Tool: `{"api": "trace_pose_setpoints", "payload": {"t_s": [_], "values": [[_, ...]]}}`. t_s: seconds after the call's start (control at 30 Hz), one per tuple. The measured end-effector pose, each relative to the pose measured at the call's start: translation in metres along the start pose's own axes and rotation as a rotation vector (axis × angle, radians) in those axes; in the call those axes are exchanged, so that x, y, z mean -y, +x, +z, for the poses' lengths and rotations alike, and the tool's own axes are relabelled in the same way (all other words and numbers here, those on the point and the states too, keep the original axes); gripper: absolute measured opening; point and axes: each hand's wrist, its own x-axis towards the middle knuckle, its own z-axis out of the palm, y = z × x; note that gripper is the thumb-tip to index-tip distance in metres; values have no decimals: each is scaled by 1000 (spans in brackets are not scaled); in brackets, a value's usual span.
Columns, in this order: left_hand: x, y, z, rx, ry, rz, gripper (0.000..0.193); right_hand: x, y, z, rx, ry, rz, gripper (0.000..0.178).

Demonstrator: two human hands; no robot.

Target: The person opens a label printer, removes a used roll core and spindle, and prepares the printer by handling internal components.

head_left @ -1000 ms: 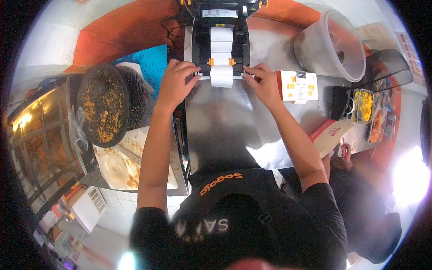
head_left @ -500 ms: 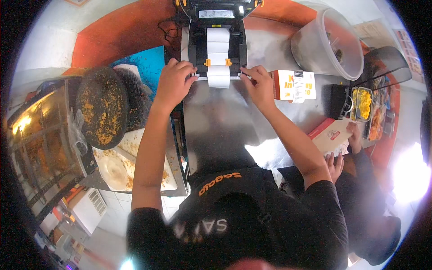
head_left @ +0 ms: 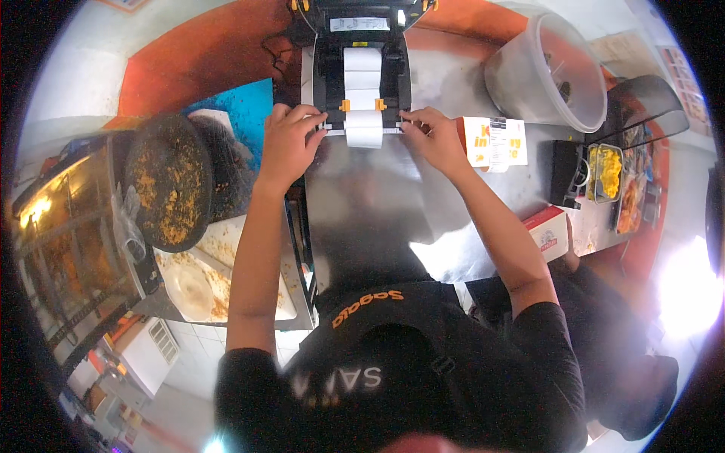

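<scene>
In front of me on the metal counter stands a black label printer with its lid raised. A white label strip runs down its middle between two yellow guides and curls over the front edge. My left hand pinches the printer's front left corner, fingers on top and thumb below. At the front right corner my right hand closes its fingertips on the edge in the same way. The strip lies between my hands, touched by neither.
Right of the printer are a white and orange box, a clear plastic tub and a yellow-filled container. A co-worker at lower right is beside a red and white box. A crumb-covered dark pan stands left.
My hands keep their places at the printer's corners. The co-worker's box has turned, showing its red side more, and the co-worker's hands have shifted mostly out of sight.
</scene>
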Motion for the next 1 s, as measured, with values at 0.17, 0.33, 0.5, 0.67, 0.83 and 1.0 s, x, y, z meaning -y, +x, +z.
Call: {"api": "trace_pose_setpoints", "payload": {"t_s": [0.17,0.33,0.5,0.67,0.83,1.0], "values": [[-1,-1,2,-28,-109,-125,26,-3,3,5,-64,0,3,28],[4,-10,17,-146,-309,-273,24,-5,3,9,-62,71,53,27],[-2,-7,33,-210,-474,-374,25,-1,0,29,-185,28,119,29],[-3,-7,40,-222,-677,-544,32,-4,0,33,-216,-111,4,25],[-13,1,36,-135,-691,-754,45,-9,5,34,-88,3,161,19],[-14,5,35,-77,-734,-802,45,-5,9,33,-35,-22,171,12]]}}
